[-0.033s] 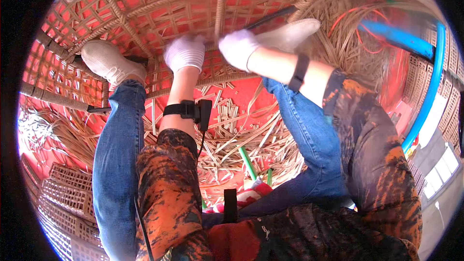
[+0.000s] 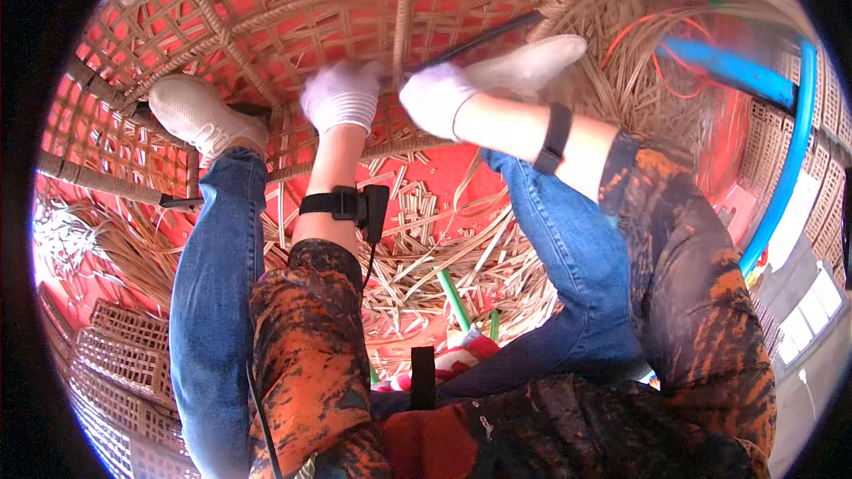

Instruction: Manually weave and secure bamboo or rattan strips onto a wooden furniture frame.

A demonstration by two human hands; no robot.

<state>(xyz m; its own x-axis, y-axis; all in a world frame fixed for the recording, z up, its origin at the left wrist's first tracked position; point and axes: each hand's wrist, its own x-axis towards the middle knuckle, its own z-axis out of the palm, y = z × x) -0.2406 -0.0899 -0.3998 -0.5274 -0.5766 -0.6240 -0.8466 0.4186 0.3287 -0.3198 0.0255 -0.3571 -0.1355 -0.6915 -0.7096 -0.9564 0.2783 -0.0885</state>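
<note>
A woven rattan lattice frame (image 2: 266, 18) stands in front of me over a red floor. My left hand (image 2: 342, 98), in a white glove and blurred, presses against the lattice just left of a thick upright rattan pole (image 2: 404, 0); its fingers are hidden. My right hand (image 2: 435, 98), also in a white glove, is closed in a fist at the lower end of a thin black rod (image 2: 484, 40) that slants up to the right across the weave. A black strapped device (image 2: 355, 206) sits on my left forearm, and a black band (image 2: 555, 137) on my right wrist.
My legs in blue jeans straddle the frame, with white shoes at the left (image 2: 195, 115) and right (image 2: 532, 62). Cut rattan strips (image 2: 426, 248) litter the floor between them. A blue tube (image 2: 781, 168) curves at the right. More woven panels (image 2: 98, 364) lie at the lower left.
</note>
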